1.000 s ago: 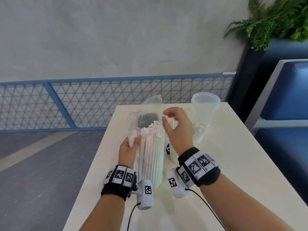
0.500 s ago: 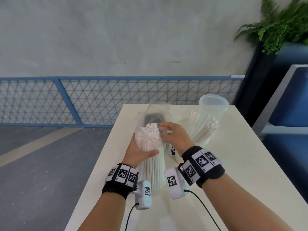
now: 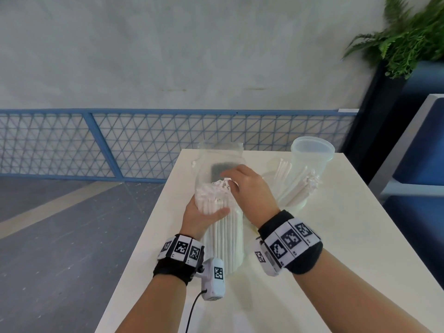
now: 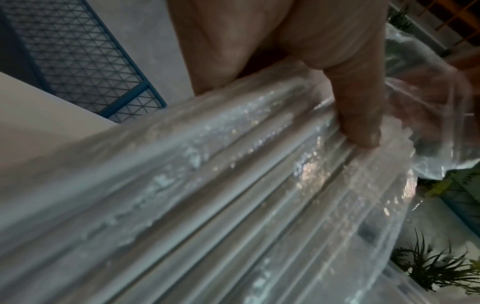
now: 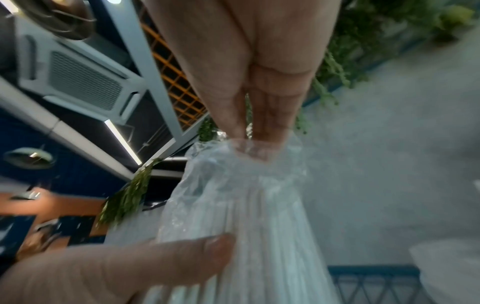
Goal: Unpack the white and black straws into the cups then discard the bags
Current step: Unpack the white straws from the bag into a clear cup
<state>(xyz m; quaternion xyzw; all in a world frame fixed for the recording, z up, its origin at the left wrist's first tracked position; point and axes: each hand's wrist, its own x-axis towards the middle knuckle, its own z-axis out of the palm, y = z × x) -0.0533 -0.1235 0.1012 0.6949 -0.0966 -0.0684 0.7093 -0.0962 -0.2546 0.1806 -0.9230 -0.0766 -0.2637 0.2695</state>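
A clear bag of white straws (image 3: 224, 239) stands upright on the white table (image 3: 336, 236). My left hand (image 3: 204, 213) grips its upper part from the left, thumb (image 4: 361, 123) pressed across the plastic. My right hand (image 3: 240, 186) covers the straw tops; its fingers (image 5: 259, 123) reach into the bag's mouth and its thumb (image 5: 182, 263) presses the plastic from outside. A dark pack of black straws (image 3: 219, 170) shows through the bag, behind it. To the right, loose white straws (image 3: 298, 188) lean in a translucent cup (image 3: 312, 152).
The table's left edge runs close beside my left wrist, with grey floor below. A blue mesh railing (image 3: 120, 145) crosses behind the table. A dark planter with a fern (image 3: 408, 39) and a blue seat (image 3: 420, 140) stand at the right.
My right hand has dropped from above the bag onto the straw tops and into the bag's mouth. My left hand shifted its grip higher, thumb now across the front.
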